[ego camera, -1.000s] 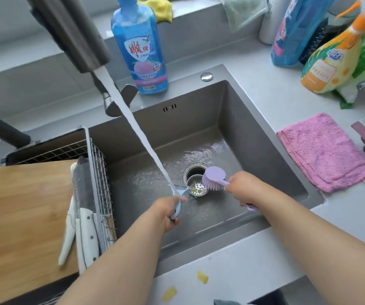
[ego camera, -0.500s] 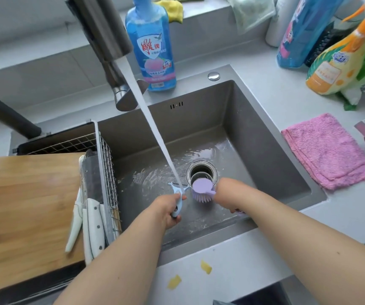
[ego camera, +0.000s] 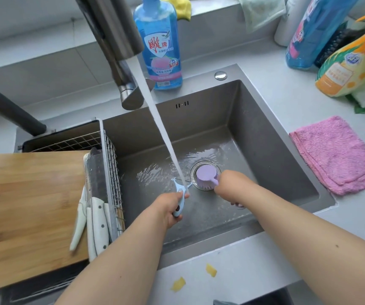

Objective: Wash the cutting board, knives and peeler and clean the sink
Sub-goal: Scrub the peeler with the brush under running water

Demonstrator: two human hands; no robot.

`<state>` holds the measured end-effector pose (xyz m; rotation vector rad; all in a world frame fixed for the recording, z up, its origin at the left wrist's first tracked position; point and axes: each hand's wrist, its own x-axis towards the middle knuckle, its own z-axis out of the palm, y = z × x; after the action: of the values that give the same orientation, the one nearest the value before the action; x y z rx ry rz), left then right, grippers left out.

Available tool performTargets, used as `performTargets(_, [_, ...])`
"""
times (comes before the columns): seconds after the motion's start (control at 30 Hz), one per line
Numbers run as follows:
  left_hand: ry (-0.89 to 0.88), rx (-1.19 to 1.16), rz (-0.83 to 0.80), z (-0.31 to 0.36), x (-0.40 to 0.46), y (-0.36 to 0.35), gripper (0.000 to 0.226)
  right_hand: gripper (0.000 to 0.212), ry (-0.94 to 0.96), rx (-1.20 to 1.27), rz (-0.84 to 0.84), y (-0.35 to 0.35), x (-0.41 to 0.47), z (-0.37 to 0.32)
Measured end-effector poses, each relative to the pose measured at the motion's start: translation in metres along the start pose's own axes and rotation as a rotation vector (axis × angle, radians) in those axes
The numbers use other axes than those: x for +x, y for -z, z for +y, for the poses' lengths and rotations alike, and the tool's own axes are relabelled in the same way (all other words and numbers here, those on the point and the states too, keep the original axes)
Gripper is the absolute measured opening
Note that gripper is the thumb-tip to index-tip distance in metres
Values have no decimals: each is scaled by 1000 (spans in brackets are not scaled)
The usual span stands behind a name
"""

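My left hand (ego camera: pixel 169 208) is curled round the handle of the peeler (ego camera: pixel 180 194), whose blade end points up into the stream (ego camera: pixel 166 137) falling from the tap (ego camera: pixel 119 40). My right hand (ego camera: pixel 230 183) grips the handle of the brush (ego camera: pixel 205 176), with the lilac head sitting over the drain (ego camera: pixel 201 170), just beside the peeler head but, as far as I can tell, not touching it. The peeler is low in the sink (ego camera: pixel 265 150), near the front wall, with water sheeting across the floor behind it. I judge the step in hand to be scrubbing and rinsing the peeler. To do it well I would keep the blade under the water, bring the bristles across to the blade and work along it, not against the edge, then turn the handle so both faces and the slot get flushed. The grip should stay firm but sit well back from the blade, since a wet handle may slip. The knives (ego camera: pixel 97 221) lie in the rack (ego camera: pixel 108 164) beside the board (ego camera: pixel 27 205), both at the left. Yellow scraps (ego camera: pixel 211 270) lie on the counter in front of the sink, and will want wiping up.
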<state>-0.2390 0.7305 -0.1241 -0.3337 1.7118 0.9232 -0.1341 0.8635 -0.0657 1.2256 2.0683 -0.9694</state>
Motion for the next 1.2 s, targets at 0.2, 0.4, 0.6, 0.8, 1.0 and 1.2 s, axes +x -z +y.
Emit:
performTargets(0.2, [-7,100,-90,2,-11,9,27,23,144,176,-16,6,-41,-9])
performTargets(0.4, [-94,202,-58,-1,-19,13,28,19,138,28,11,6,-44,-14])
performTargets(0.6, [-150,199,-35,0,-22,25,28,18,168,-35,21,5,-57,-22])
performTargets(0.8, [-200,206,-58,-6,-18,28,25,16,160,-85,63,8,-61,-24])
performTargets(1.0, [-141,79,-1,-2,-20,33,29,18,194,-41,92,12,-74,-19])
performTargets(1.2, [-51,-141,-84,5,-16,35,84,15,209,14,99,-9,-85,-16])
